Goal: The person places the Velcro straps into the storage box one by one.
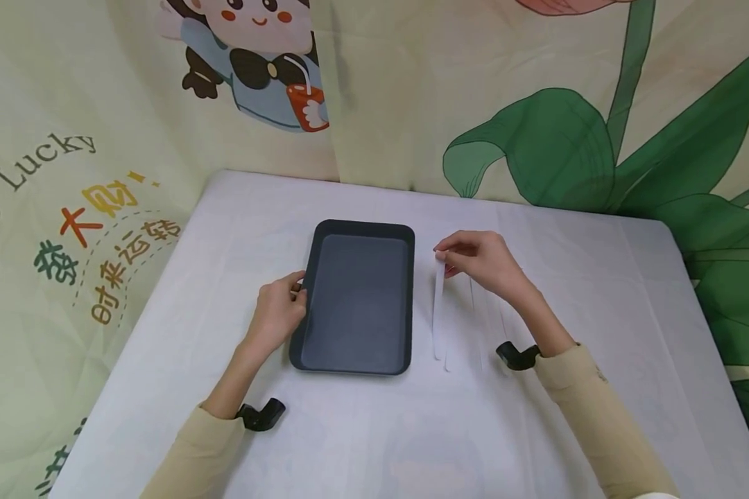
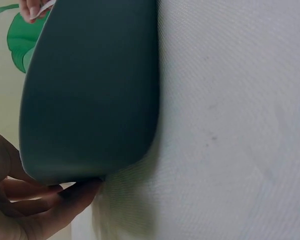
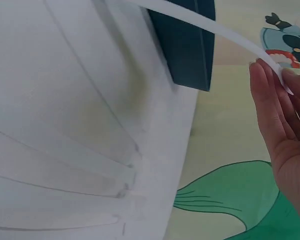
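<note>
A dark grey rectangular baking tray (image 1: 362,229) lies on the white-covered table, its long sides running away from me. My left hand (image 1: 274,315) grips the tray's left side; in the left wrist view, its fingers (image 2: 65,207) bend against the tray's outer wall. To the right of the tray, my right hand (image 1: 489,263) pinches the end of a narrow white strip (image 1: 438,312) between thumb and fingers. This strip hangs down toward the table and bends in a curve in the right wrist view. The tray's inside holds nothing.
More thin pale strips (image 3: 60,185) lie side by side on the table (image 1: 349,443), right of the tray. Behind the table hangs a printed cloth (image 1: 387,104) with a cartoon figure and large green leaves. Each wrist wears a black camera mount (image 1: 262,416).
</note>
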`<state>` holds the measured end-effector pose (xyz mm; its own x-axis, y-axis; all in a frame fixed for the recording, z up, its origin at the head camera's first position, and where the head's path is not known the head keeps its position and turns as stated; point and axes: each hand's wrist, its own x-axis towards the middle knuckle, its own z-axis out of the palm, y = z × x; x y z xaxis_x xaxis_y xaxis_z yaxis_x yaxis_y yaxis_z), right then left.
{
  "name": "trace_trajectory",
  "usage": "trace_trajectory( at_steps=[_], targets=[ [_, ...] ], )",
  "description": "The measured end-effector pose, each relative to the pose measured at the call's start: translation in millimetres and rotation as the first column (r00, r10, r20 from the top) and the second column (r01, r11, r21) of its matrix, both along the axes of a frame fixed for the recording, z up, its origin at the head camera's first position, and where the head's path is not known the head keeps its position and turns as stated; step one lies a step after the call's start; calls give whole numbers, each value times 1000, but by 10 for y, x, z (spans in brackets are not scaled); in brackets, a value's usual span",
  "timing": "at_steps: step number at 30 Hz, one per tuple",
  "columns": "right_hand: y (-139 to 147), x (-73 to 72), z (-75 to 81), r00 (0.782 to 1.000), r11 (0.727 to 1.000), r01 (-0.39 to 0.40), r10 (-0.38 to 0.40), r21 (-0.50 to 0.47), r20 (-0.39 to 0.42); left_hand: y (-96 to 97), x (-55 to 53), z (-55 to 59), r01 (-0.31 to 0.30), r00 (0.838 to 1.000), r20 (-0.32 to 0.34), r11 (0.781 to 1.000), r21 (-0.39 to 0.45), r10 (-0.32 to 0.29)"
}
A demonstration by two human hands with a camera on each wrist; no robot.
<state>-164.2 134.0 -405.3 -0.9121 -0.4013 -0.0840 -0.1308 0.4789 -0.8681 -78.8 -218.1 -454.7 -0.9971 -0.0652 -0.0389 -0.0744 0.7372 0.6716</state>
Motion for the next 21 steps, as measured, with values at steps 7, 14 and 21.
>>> trace_trajectory(
  at_steps=[7, 14, 21],
  targets=[
    [-1, 72, 136, 998, 994, -13, 20, -109, 57, -4, -1, 2, 1, 1000, 6, 1000, 3, -1],
    [-53, 135, 297, 996, 969, -8, 31, -246, 87, -14, -5, -10, 0, 1000, -5, 1000, -5, 0],
    [-235, 140, 382, 995, 948, -8, 38, -318, 89, -6, -4, -15, -7, 1000, 10, 1000, 9, 7]
  ],
)
